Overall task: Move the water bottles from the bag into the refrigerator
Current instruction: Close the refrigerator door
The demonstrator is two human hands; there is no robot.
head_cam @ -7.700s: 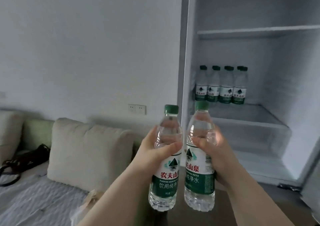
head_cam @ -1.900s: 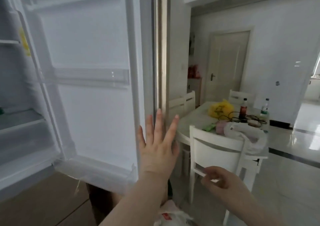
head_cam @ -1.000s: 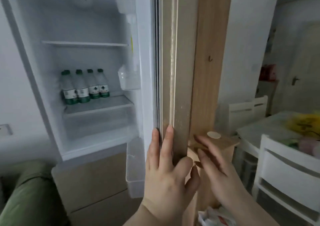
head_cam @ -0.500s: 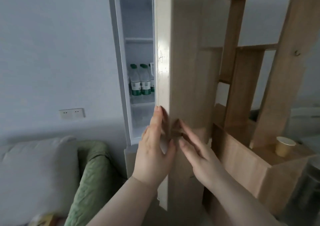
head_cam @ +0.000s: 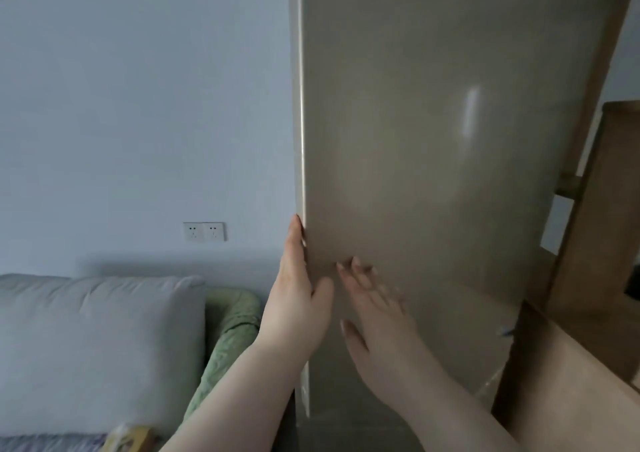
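A: What is hidden or cut off in the head view?

B: The inside of the tall beige glossy refrigerator door (head_cam: 433,140) cannot be seen; only its outer face is presented, filling the frame from 12 to 3 o'clock. No water bottle and no bag can be made out, so where the bottles stand cannot be told. The door's top and bottom are cut off by the frame. A small yellowish object at 7 o'clock is too cropped to identify.

A: How are the hands described?

B: Two hands are counted. The left hand (head_cam: 298,299) is laid flat, fingers extended and together, along the door's left edge, with the thumb spread onto the front face; nothing is gripped. The right hand (head_cam: 374,313) is spread open, its fingers slightly blurred, the palm set against the door face just beside the left; nothing is held.

A: What else is counted?

B: One pale grey cushion (head_cam: 100,347) is seen at 8 o'clock, one green quilted sofa arm (head_cam: 228,330) beside it, one white double wall socket (head_cam: 203,232) at 9 o'clock, and one brown wooden shelf unit (head_cam: 588,244) at 3 o'clock, partly cut off.
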